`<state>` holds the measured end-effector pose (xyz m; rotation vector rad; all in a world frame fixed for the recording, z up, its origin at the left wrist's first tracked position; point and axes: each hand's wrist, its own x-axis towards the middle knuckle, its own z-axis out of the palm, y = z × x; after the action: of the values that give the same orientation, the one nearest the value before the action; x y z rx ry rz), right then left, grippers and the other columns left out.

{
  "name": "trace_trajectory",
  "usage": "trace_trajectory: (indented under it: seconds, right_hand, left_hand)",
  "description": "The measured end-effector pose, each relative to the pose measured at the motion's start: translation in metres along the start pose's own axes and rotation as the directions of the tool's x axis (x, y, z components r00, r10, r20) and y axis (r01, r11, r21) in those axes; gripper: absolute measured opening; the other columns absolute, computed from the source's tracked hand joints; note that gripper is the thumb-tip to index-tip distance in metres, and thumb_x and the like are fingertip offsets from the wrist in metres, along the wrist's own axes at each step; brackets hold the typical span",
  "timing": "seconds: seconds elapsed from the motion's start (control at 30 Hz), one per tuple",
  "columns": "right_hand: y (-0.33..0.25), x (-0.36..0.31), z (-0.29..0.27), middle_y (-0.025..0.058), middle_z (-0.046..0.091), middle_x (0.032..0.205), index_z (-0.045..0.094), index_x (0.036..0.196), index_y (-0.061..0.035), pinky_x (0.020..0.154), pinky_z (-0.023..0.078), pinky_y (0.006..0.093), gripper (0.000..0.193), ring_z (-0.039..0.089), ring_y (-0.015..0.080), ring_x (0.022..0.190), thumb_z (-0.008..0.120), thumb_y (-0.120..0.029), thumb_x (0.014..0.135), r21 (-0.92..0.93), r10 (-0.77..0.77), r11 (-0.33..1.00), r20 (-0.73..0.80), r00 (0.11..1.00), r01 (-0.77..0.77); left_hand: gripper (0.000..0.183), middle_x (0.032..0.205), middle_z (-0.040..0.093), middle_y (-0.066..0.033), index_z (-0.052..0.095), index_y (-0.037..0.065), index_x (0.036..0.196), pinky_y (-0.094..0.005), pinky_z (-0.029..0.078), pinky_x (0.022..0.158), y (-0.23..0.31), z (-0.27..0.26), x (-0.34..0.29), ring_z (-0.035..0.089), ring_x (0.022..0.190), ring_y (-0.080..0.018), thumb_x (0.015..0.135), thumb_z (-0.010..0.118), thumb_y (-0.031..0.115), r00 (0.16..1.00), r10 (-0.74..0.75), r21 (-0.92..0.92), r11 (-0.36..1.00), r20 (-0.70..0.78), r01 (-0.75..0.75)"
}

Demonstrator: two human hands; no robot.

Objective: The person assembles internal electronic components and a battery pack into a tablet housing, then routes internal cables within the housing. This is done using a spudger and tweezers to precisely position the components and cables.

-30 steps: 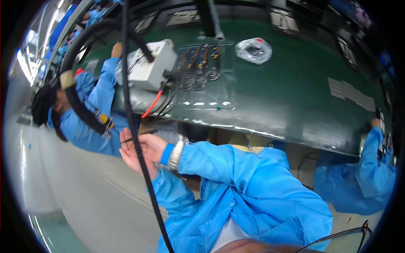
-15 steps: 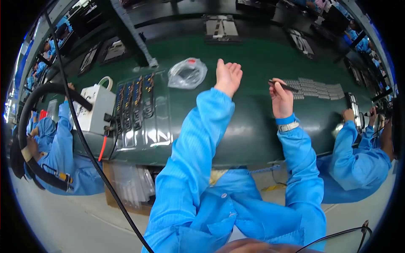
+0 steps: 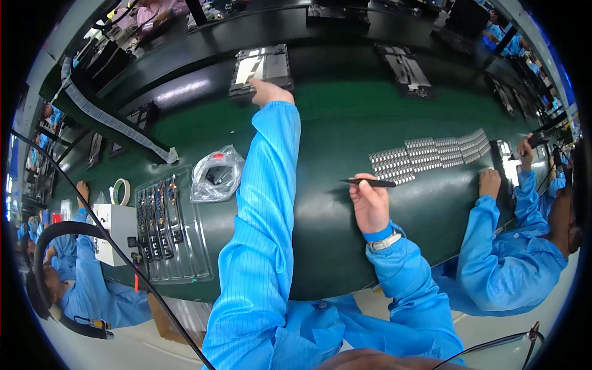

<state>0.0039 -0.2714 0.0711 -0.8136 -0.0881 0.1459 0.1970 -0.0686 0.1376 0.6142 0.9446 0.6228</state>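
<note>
My left hand (image 3: 271,94) reaches far out, its fingers bent at the near edge of a flat black-framed unit with silvery panels (image 3: 262,69). Its fingertips are partly hidden. Nearer to me, my right hand (image 3: 372,206) is raised over the green mat and holds black tweezers (image 3: 373,182) between thumb and fingers, the thin tip toward the left. Right behind the tweezers lie rows of small pale metal parts (image 3: 425,154) in linked strips. A wristband with a cord circles my right wrist.
On the left lie a clear bag with a coil (image 3: 217,174), a plastic tray of dark wired parts (image 3: 196,246), a tape roll (image 3: 120,192) and a white box (image 3: 115,233). Another framed unit (image 3: 406,71) sits far right. Co-workers sit on both sides; a black cable crosses the left.
My left hand has gone from an open palm over the mat to the far framed unit. My right hand still holds the tweezers. The whole view has shifted toward the right and farther out.
</note>
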Motion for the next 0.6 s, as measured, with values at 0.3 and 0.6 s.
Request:
trace_trajectory:
  seconds: [0.3, 0.6]
  right_hand:
    - [-0.008, -0.001, 0.007, 0.008, 0.059, 0.085, 0.055, 0.096, 0.0004, 0.065, 0.044, 0.023, 0.018, 0.054, 0.0127, 0.072, 0.055, -0.007, 0.079, -0.029, -0.122, 0.992, 0.016, 0.992, 0.122]
    - [-0.068, -0.068, 0.045, 0.0161, 0.057, 0.091, 0.052, 0.098, 0.0036, 0.069, 0.044, 0.0275, 0.022, 0.055, 0.0184, 0.076, 0.055, -0.003, 0.078, 0.081, -0.525, 0.847, 0.274, 0.806, 0.525]
  left_hand:
    - [0.041, 0.109, 0.045, -0.0155, 0.034, -0.003, 0.11, -0.0392, 0.048, 0.074, -0.008, -0.041, -0.014, 0.052, 0.091, -0.0269, 0.074, 0.053, -0.002, 0.983, 0.016, -0.181, 0.983, 0.185, 0.018]
    - [0.031, 0.11, 0.05, -0.0103, 0.042, 0.002, 0.113, -0.0364, 0.041, 0.087, 0.073, -0.28, -0.116, 0.05, 0.099, -0.0219, 0.083, 0.049, 0.007, 0.604, -0.332, 0.235, 0.943, 0.724, 0.236]
